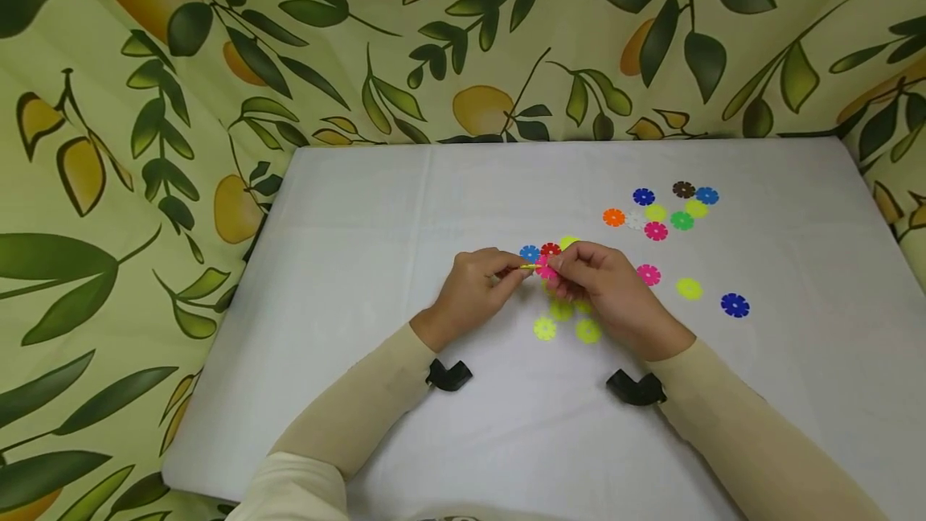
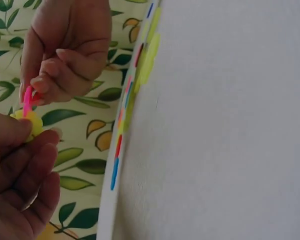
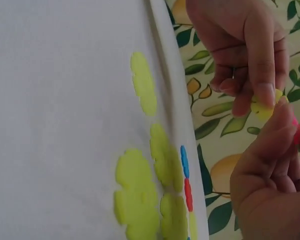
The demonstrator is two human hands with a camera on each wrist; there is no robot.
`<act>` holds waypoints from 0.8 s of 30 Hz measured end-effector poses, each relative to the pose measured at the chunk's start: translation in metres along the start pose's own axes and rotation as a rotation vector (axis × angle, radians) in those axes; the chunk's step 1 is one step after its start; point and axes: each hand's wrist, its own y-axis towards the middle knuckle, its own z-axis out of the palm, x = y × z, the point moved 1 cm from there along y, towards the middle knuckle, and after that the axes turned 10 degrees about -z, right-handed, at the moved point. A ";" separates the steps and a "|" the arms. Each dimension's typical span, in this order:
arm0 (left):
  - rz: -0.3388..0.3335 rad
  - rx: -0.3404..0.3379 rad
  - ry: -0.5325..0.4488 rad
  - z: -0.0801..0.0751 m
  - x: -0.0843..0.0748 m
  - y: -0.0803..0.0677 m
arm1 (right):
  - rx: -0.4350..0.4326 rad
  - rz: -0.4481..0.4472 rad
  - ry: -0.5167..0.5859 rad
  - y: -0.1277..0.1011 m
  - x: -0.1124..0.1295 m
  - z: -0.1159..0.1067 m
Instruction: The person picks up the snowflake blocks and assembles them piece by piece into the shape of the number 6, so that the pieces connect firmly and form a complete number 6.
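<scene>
Over the middle of the white table [image 1: 391,207] my two hands meet. My left hand [image 1: 515,272] pinches a yellow flower-shaped disc [image 2: 31,123] between thumb and fingers. My right hand [image 1: 561,270] pinches a pink disc [image 2: 27,100] edge-on against the yellow one; the two discs touch. In the right wrist view the yellow disc [image 3: 263,108] shows under the left thumb, and only a sliver of the pink disc [image 3: 295,131] is visible. Just beyond the hands lie a blue disc [image 1: 530,253], a red disc [image 1: 551,249] and a yellow-green disc [image 1: 569,243].
Yellow discs [image 1: 545,329] lie on the table below the hands. A cluster of several coloured discs [image 1: 657,212] sits at the back right, with loose pink [image 1: 648,274], yellow [image 1: 689,289] and dark blue [image 1: 734,305] discs nearer. A leaf-patterned cloth [image 1: 145,143] surrounds the table.
</scene>
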 end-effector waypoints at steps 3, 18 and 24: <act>-0.062 -0.052 -0.045 -0.004 0.006 0.002 | -0.024 0.008 -0.078 0.005 0.003 -0.004; -0.386 -0.171 -0.331 -0.011 0.034 0.001 | 0.170 -0.115 -0.671 0.060 -0.017 -0.009; -0.414 -0.148 -0.332 -0.010 0.035 0.001 | 0.230 -0.105 -0.852 0.066 -0.019 0.000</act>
